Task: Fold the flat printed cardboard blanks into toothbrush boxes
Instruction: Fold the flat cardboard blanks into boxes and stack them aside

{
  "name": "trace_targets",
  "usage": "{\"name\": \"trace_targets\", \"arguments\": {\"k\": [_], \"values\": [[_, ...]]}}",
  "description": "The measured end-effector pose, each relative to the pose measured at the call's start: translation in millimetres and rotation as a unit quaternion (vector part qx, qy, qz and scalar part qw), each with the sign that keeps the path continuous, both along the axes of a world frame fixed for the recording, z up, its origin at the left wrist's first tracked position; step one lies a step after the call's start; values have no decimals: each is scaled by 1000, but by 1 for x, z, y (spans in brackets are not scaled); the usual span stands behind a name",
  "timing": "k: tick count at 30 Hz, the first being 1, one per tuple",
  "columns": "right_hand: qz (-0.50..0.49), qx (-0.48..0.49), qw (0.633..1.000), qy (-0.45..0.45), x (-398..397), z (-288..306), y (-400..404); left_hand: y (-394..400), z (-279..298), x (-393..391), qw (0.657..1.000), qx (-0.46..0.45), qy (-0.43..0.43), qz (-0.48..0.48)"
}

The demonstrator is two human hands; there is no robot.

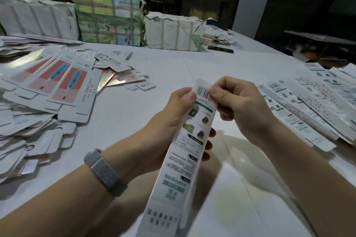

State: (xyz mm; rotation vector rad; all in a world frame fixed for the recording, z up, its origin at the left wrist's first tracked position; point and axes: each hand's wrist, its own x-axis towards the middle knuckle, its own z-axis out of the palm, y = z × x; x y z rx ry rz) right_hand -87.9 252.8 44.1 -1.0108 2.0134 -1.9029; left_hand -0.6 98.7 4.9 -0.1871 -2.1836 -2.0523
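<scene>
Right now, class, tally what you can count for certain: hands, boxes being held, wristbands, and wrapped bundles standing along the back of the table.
Hands: 2, left hand and right hand
Held toothbrush box: 1
Metal mesh wristband: 1
Wrapped bundles: 3, white, green printed, white
Total: 7

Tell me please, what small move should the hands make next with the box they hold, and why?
Probably tuck the barcode end flap in. The left hand grips the long toothbrush box round its middle, the right hand pinches that flap at the far end, and it still stands out straight, not closed.
</scene>
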Motion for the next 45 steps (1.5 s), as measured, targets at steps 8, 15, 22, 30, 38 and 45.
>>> {"name": "trace_targets", "arguments": {"k": [8,15,22,30,38,45], "values": [[-59,-98,993,-30,-4,1,3,3,11,14,982,186,11,12],[30,-67,996,-41,12,-17,-16,2,14,16,983,154,58,86],[73,-61,994,-54,16,-17,-17,5,12,14,984,167,20,52],[56,-74,994,-50,12,-16,-14,7,12,13,988,147,-3,39],[71,-177,978,-79,9,-10,-9,9,4,12,995,95,25,27],[43,-126,988,-81,9,-7,-7,9,1,12,996,83,31,-3]]}}
